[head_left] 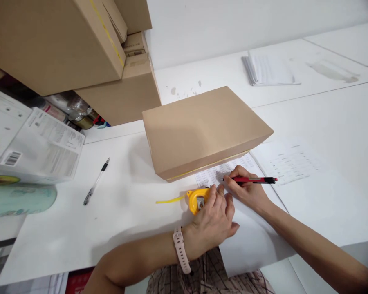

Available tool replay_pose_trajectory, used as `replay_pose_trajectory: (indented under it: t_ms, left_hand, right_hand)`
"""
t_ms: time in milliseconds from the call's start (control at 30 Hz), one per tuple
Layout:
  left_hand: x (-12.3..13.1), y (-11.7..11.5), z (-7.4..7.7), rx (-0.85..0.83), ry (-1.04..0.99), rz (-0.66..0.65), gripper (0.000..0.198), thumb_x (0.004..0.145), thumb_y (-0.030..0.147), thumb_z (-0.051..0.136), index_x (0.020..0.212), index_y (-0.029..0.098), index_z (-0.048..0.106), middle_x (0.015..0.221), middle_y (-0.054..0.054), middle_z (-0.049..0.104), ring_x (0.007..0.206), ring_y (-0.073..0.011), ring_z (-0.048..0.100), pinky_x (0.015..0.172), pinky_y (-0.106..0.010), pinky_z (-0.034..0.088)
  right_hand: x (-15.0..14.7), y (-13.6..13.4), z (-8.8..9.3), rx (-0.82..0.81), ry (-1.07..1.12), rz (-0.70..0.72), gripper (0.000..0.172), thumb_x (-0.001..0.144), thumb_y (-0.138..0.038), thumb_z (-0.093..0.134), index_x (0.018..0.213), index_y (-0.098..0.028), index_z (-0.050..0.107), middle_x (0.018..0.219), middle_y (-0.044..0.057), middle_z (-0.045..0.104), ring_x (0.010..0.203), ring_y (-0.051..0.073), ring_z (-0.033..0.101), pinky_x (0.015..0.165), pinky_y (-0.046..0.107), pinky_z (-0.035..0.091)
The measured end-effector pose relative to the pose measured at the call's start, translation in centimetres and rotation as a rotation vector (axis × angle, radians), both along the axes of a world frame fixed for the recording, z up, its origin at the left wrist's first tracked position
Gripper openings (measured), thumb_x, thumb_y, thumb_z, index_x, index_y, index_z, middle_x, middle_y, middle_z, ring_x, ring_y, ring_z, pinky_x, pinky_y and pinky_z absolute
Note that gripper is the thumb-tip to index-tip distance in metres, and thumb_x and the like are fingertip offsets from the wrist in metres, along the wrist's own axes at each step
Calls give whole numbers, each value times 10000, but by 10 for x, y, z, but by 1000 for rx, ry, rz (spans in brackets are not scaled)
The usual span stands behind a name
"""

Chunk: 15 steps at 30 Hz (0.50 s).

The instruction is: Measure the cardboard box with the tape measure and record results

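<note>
My right hand grips a red and black pen, its tip end close to a sheet of paper with rows of writing. My left hand lies palm down over the sheet's left edge, fingers forward and thumb apart. Against its outer side sits a yellow tape measure, partly covered by the fingers; a short piece of yellow blade sticks out to the left. Just beyond both hands, a closed brown cardboard box covers the far part of the written sheet.
A clear pen with a black grip lies on the white table. Large cardboard boxes are stacked at the back left, near a white printed carton. Printed paper lies at right; a paper stack lies farther back.
</note>
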<state>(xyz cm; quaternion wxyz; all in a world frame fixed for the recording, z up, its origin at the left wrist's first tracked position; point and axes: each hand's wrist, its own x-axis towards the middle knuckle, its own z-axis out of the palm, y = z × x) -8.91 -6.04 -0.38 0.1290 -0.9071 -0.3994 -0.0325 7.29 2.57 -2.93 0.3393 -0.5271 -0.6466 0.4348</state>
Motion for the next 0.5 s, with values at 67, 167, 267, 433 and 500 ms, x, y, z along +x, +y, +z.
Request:
replay_pose_trajectory:
  t_ms: [67, 167, 267, 433, 500]
  left_hand:
    - [0, 0, -1, 0, 5, -1, 679, 996, 549, 464, 1347, -22, 575, 1320, -279, 658, 1337, -380, 543, 1205, -551, 179]
    - [0, 0, -1, -1, 21, 3, 690, 999, 552, 451, 1358, -27, 562, 1317, -286, 656, 1342, -382, 539, 1208, -556, 171]
    - [0, 0, -1, -5, 31, -1, 696, 996, 556, 454, 1365, -25, 554, 1329, -288, 648, 1336, -376, 547, 1208, -549, 174]
    - [0, 0, 0, -2, 22, 4, 686, 998, 551, 448, 1357, -23, 561, 1318, -283, 658, 1334, -372, 550, 1206, -547, 177]
    - [0, 0, 0, 2, 25, 1, 685, 999, 552, 446, 1356, -22, 559, 1312, -281, 662, 1330, -367, 554, 1205, -544, 182]
  right_hand:
    - [1, -1, 1, 3, 0, 3, 275, 905, -390, 641, 734, -233, 493, 614, -28, 533, 536, 119, 439, 496, 269, 361]
    - [0, -1, 3, 15, 4, 0, 274, 909, -387, 634, 734, -233, 489, 612, -30, 529, 531, 118, 433, 495, 270, 360]
    - [-1, -1, 4, 35, 8, -12, 267, 902, -381, 639, 734, -232, 494, 607, -30, 524, 535, 121, 436, 500, 270, 365]
    - [-2, 0, 5, 53, 16, -6, 255, 892, -350, 646, 725, -233, 492, 602, -35, 507, 538, 119, 430, 507, 267, 360]
    - [-2, 0, 5, 62, 22, -16, 252, 890, -336, 647, 722, -233, 488, 604, -39, 492, 547, 120, 431, 517, 267, 362]
